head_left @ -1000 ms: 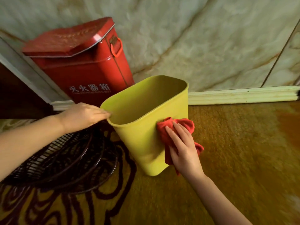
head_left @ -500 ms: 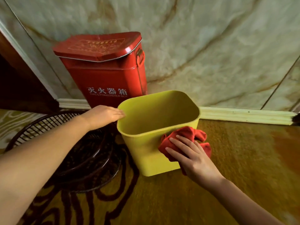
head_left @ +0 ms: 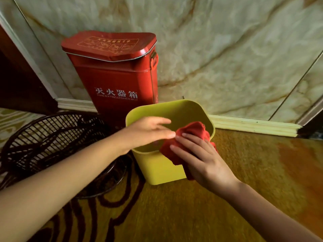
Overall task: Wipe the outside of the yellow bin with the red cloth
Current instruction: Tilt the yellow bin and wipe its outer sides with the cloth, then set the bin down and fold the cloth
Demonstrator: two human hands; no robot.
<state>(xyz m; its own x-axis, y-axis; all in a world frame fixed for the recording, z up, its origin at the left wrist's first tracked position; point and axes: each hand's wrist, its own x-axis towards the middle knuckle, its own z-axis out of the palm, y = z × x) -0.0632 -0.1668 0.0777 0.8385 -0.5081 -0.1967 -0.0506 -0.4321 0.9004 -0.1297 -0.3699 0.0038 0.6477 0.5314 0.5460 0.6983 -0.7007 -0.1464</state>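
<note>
The yellow bin (head_left: 157, 168) stands upright on the patterned carpet, its open top facing me. My right hand (head_left: 201, 159) grips the bunched red cloth (head_left: 190, 133), which sits over the bin's near right rim and drapes down its outer wall. My left hand (head_left: 148, 131) hovers above the bin's opening with its fingers stretched out and apart, the fingertips almost touching the cloth and my right fingers. It holds nothing. The bin's near right corner is hidden behind the cloth and my right hand.
A red fire extinguisher box (head_left: 113, 81) stands against the marble wall right behind the bin. A dark wire fan guard (head_left: 52, 145) lies on the floor at the left. A skirting board (head_left: 253, 125) runs along the wall.
My left hand has left the bin's left rim and swung right over the opening toward the cloth. My right hand has lifted the cloth from the side wall to the rim.
</note>
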